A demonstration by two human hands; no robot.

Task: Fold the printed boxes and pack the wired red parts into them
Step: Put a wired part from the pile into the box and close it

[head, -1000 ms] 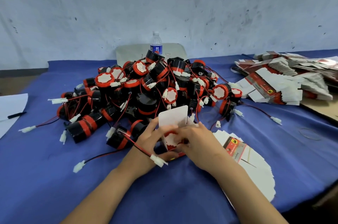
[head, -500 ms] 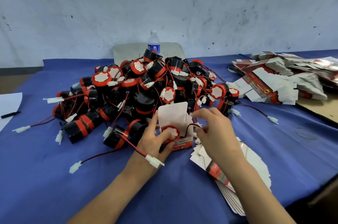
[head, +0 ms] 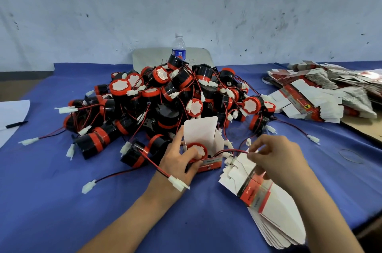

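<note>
A small printed box (head: 208,139) stands open in front of the pile, its white lid flap up. One red part (head: 197,150) sits inside it. My left hand (head: 179,161) grips the box, thumb on the red part. Its red-black wire (head: 231,151) trails out to the right, where my right hand (head: 275,157) pinches it near the end. A large heap of black-and-red wired parts (head: 165,97) lies behind. A stack of flat printed boxes (head: 266,207) rests under my right forearm.
A blue cloth covers the table (head: 62,201). More flat box blanks (head: 322,95) are piled at the right. A water bottle (head: 179,48) stands behind the heap. White paper with a black pen (head: 15,124) lies at the left edge.
The red part went down into the box. My right hand left the box, moved right and now pinches the wire. The flat stack slid nearer under my right arm.
</note>
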